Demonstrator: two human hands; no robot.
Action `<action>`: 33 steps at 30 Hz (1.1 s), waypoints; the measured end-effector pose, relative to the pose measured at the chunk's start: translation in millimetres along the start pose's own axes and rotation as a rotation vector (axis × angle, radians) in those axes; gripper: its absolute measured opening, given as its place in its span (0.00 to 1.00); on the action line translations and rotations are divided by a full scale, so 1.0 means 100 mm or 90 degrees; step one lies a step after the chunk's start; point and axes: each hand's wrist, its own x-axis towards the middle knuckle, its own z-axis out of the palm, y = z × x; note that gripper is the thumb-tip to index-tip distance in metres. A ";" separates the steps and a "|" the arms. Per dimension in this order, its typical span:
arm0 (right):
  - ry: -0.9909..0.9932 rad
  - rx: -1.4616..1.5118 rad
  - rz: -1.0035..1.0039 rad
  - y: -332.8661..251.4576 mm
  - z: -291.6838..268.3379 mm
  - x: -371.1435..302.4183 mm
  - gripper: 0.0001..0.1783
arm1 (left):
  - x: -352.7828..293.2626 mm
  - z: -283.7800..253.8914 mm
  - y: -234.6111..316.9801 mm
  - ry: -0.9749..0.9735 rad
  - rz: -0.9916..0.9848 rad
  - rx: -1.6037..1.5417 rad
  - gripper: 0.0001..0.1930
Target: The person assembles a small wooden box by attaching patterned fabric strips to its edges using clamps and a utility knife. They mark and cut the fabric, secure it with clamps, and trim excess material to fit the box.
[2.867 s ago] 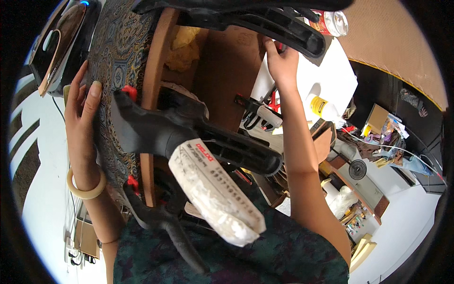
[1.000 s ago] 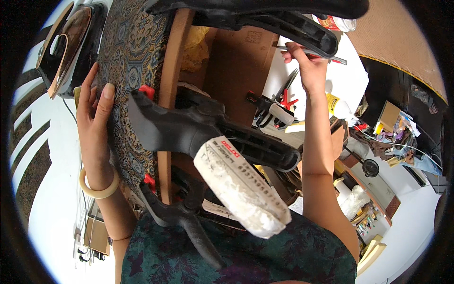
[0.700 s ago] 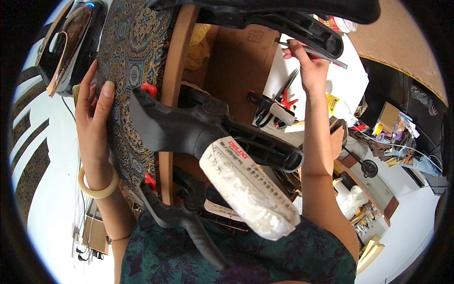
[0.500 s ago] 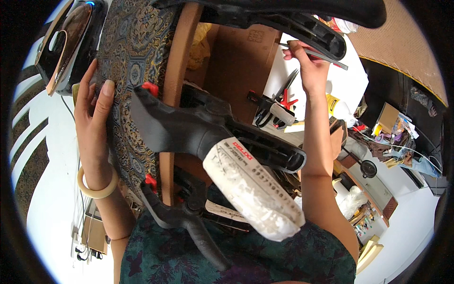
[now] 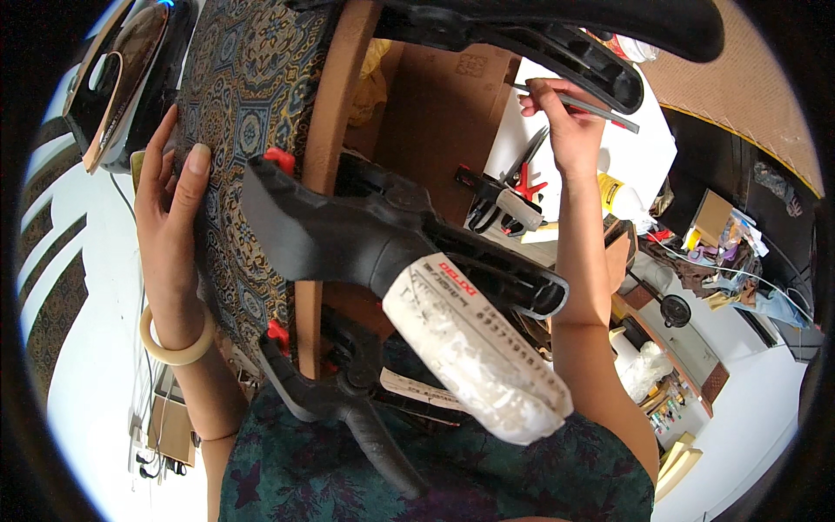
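A board covered in dark patterned fabric (image 5: 248, 96) stands on edge at the left, with a brown strip (image 5: 323, 143) along its side. My left hand (image 5: 172, 209) lies against the fabric with fingers stretched and thumb on the cloth. Several black spring clamps with red tips grip the board: a middle clamp (image 5: 322, 217) with a white-wrapped handle, a lower clamp (image 5: 357, 383), and an upper clamp (image 5: 522, 26) partly out of view. At the upper right my right hand (image 5: 570, 126) is closed around a slim grey tool (image 5: 600, 113) with a red part. Its exact kind is unclear.
Beyond the strip is a brown board (image 5: 435, 130) beside yellow plastic (image 5: 370, 83). On a white surface stand another clamp (image 5: 513, 204) and a white bottle with a yellow label (image 5: 619, 196). An iron-like appliance (image 5: 130, 78) stands at upper left; a cluttered shelf (image 5: 731, 244) is at right.
The clamps and board sit slightly further right in view. My right hand has shifted a little, and the slim tool is tilted slightly differently. My left hand stays against the fabric.
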 end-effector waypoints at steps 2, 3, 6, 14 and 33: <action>-0.010 -0.015 -0.001 0.00 -0.02 0.00 0.09 | 0.01 0.01 0.01 0.000 -0.001 -0.007 0.37; 0.000 -0.010 -0.008 0.01 -0.01 0.00 0.09 | 0.01 0.01 0.01 0.001 -0.001 -0.010 0.37; 0.026 0.018 -0.018 0.03 0.01 0.01 0.10 | 0.01 0.00 -0.01 -0.001 0.008 0.000 0.37; 0.028 -0.027 -0.046 0.08 -0.01 0.14 0.07 | 0.00 0.00 0.03 -0.003 -0.010 0.001 0.36; -0.210 -0.083 -0.027 0.08 -0.16 0.34 0.05 | 0.01 -0.03 -0.05 -0.008 0.011 0.024 0.37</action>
